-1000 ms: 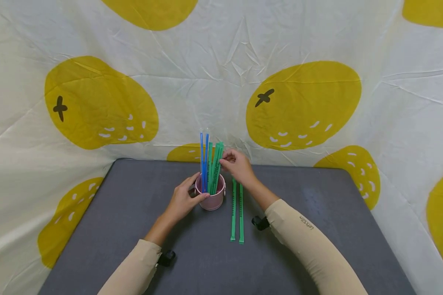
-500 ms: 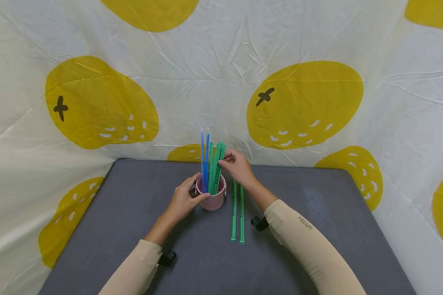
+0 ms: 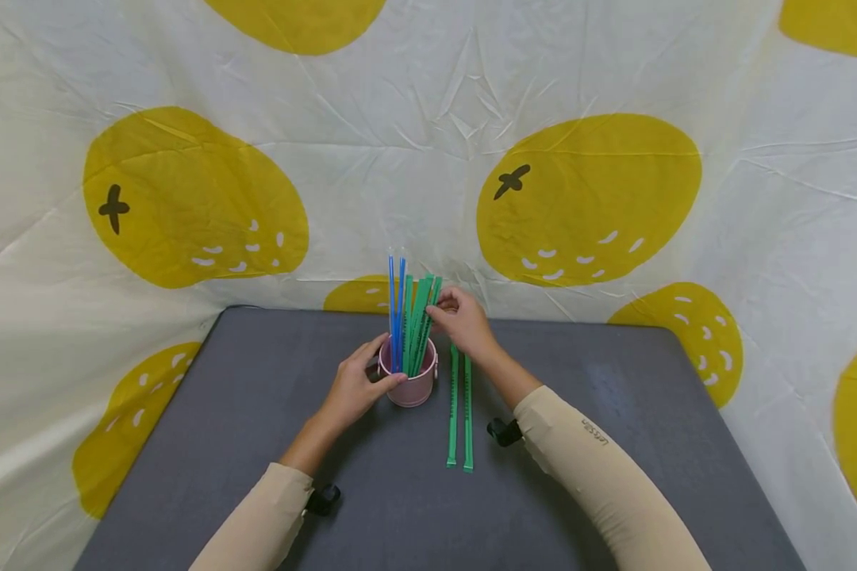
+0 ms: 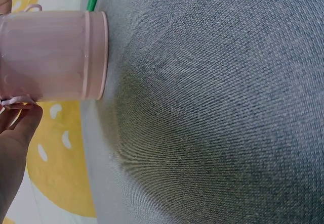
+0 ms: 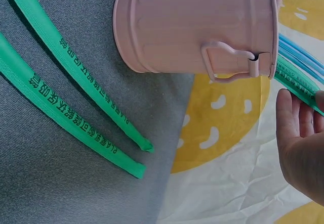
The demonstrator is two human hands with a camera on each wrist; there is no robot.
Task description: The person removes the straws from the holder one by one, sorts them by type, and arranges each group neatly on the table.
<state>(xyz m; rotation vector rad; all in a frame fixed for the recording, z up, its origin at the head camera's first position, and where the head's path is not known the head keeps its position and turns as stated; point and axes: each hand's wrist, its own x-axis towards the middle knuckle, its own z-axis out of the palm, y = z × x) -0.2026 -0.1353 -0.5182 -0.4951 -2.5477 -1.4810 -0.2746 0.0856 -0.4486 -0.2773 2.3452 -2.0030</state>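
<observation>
A pink metal pail (image 3: 413, 393) with small side handles stands upright on the table. My left hand (image 3: 353, 387) holds it at the rim, thumb at the front and fingers round the far left side. Inside stand two blue straws (image 3: 392, 297) in clear wrappers and several green paper-wrapped straws (image 3: 409, 317), tops sticking well out. My right hand (image 3: 466, 323) pinches a green wrapped straw (image 3: 435, 295) near its upper part, at the right of the bunch. In the right wrist view, the right fingers (image 5: 286, 110) lie against a green wrapper just beyond the pail's mouth.
Two more green wrapped straws (image 3: 452, 412) lie side by side on the grey table (image 3: 271, 365), right of the pail and under the right forearm's side. A white cloth (image 3: 393, 190) with yellow fruit print hangs behind the table's back edge.
The pinched green straw has tilted slightly right, opening a gap from the other green ones. My right hand has shifted a little right with it; the left hand and pail stay put.
</observation>
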